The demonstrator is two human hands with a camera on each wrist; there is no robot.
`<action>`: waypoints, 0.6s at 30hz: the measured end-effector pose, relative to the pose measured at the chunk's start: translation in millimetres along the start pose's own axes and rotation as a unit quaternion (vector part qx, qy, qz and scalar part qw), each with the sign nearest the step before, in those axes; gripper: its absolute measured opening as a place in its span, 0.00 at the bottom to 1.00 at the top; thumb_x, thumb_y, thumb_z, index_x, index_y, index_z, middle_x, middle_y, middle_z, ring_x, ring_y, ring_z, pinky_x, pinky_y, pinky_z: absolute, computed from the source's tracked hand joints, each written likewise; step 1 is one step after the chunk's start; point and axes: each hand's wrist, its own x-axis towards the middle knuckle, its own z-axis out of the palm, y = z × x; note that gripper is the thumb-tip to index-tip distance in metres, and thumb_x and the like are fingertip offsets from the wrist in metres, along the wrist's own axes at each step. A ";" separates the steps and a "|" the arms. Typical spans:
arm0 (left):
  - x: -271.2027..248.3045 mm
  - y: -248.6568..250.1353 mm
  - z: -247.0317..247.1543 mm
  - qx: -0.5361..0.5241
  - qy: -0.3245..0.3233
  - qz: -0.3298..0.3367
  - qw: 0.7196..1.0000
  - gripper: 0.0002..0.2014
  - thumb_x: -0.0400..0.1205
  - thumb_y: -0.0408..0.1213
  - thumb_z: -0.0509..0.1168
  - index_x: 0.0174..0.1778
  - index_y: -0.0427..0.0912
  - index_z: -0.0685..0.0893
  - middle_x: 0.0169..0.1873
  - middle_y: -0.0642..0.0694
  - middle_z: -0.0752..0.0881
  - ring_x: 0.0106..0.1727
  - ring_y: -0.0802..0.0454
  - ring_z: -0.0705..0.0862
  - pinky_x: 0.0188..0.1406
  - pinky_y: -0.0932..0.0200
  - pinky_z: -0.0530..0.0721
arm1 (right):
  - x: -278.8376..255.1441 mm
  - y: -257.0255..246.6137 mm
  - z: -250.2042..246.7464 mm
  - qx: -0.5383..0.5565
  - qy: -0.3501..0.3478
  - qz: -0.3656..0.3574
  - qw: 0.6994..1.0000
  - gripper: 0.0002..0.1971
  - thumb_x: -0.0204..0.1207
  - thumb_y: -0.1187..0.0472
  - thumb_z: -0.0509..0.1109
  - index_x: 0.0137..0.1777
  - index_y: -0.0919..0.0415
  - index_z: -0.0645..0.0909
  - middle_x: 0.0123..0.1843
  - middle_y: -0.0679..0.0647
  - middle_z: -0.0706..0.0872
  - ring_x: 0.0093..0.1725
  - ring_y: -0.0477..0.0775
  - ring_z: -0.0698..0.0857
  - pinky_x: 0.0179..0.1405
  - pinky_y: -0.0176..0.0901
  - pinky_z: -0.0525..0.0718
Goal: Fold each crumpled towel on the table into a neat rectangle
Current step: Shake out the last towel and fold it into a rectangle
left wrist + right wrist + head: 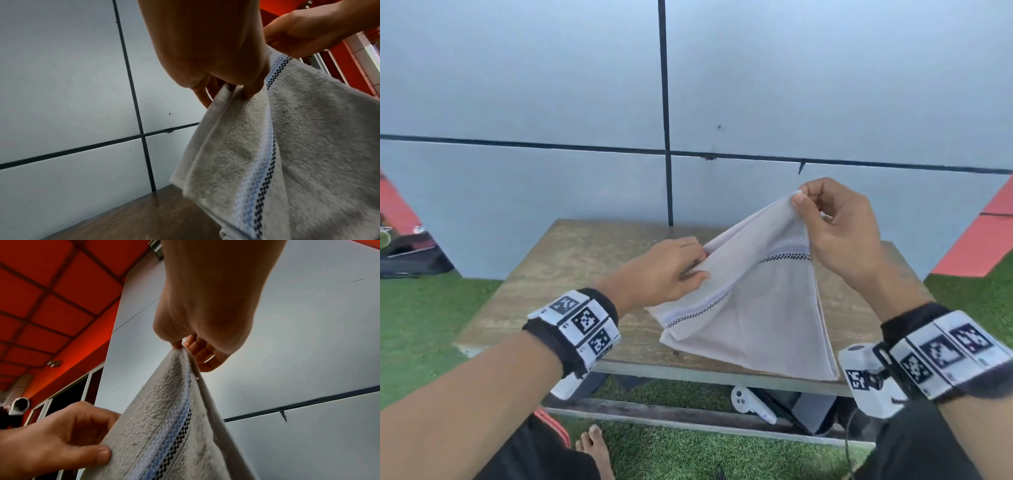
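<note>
So the grey towel (750, 308) is doubled over but not yet a neat rectangle, its bottom resting near the table's (571, 274) front edge, while the right hand (839, 233) pinches its top corner and the left hand (667, 270) pinches its side edge.

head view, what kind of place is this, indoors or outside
Probably a covered outdoor spot, such as a patio: artificial grass surrounds a small wooden table against a grey panelled wall, with a red ceiling overhead.
</note>
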 end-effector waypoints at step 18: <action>-23.8 -9.1 -43.2 -0.007 0.041 -0.083 0.996 0.17 0.92 0.44 0.49 0.43 0.39 0.74 0.35 0.48 0.79 0.34 0.53 0.75 0.36 0.63 0.71 | 22.3 -6.5 -8.6 0.004 0.029 0.038 0.999 0.10 0.84 0.56 0.69 0.48 0.63 0.83 0.38 0.52 0.83 0.38 0.48 0.79 0.42 0.54 0.79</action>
